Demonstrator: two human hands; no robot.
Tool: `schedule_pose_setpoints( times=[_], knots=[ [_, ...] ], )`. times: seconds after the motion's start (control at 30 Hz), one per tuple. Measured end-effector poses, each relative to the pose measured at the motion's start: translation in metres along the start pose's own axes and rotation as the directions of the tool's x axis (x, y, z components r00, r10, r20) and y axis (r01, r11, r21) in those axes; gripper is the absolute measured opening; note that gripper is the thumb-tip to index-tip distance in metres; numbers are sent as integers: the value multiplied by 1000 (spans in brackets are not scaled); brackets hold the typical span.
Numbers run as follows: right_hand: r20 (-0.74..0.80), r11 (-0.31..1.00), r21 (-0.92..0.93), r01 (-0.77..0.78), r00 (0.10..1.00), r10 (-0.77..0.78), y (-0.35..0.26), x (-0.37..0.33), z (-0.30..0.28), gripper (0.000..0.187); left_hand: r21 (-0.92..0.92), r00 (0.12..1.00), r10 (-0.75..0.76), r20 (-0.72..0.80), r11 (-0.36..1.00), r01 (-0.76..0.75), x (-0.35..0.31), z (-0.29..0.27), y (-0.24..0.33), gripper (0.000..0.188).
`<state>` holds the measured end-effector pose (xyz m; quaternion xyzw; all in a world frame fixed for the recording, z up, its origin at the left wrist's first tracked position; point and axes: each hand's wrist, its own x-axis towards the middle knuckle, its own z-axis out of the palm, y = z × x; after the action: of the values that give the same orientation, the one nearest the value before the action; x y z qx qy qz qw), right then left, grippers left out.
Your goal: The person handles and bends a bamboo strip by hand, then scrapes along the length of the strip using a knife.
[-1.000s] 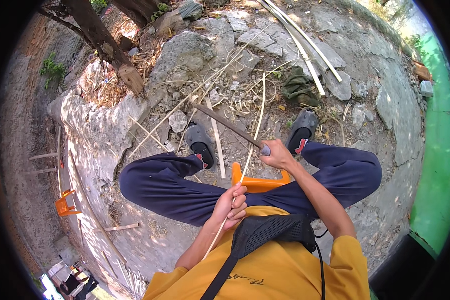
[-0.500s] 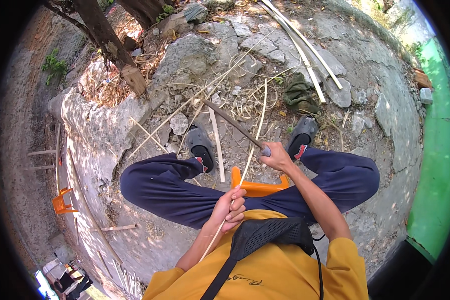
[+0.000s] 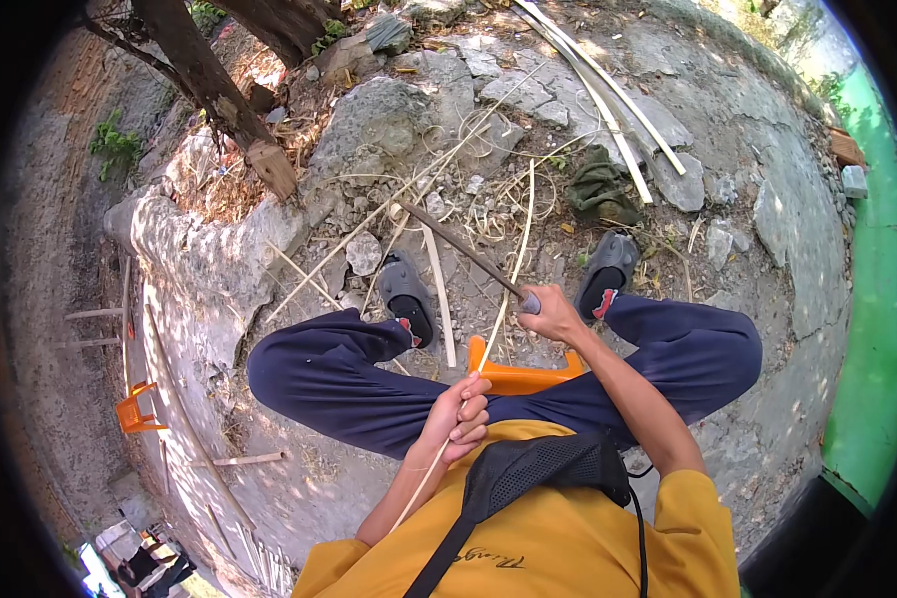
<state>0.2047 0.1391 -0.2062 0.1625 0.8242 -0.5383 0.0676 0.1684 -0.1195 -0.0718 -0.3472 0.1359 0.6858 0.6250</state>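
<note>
My left hand (image 3: 455,421) is closed around a long, thin bamboo strip (image 3: 514,264) in front of my lap. One end of the strip runs back along my left forearm; the other reaches forward over the ground between my shoes. My right hand (image 3: 556,316) grips the grey handle of a long knife (image 3: 466,250) with a narrow dark blade. That blade slants forward and left, crossing the strip just ahead of the handle. A pale, round-ended piece shows at its far end; whether it belongs to the knife I cannot tell.
Below my hands is an orange plastic stool (image 3: 533,378). Pale strips (image 3: 439,289) and thin curled shavings litter the rocky ground. Long split poles (image 3: 608,105) lie ahead right, beside a dark green cloth (image 3: 602,189). A tree trunk (image 3: 204,80) stands ahead left, and another orange stool (image 3: 138,410) sits far left.
The whole view has shifted slightly to the right. Both hands keep nearly the same hold and position, with the knife still across the strip.
</note>
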Motion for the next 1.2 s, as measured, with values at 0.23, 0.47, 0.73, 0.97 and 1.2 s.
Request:
schedule_pose_setpoints(
  times=[0.23,0.47,0.73,0.97,1.2],
  knots=[
    [-50,985,-138,-107,994,101,25,23,-4,30,62,999,-6,-39,998,8,2,-9,6,39],
    [-131,994,-59,-91,988,83,-17,27,-6,29,34,989,-50,139,998,45,-40,34,29,38],
    [-68,977,176,-123,988,137,-72,-4,6,29,589,948,159,275,752,-297,-80,80,57,45],
    [95,837,469,-282,958,270,-79,-15,7,22,919,613,702,361,-157,-362,-74,116,42,83],
    [106,787,542,-296,953,285,-62,-15,17,22,408,146,759,635,-169,-897,-26,127,33,39]
  ],
)
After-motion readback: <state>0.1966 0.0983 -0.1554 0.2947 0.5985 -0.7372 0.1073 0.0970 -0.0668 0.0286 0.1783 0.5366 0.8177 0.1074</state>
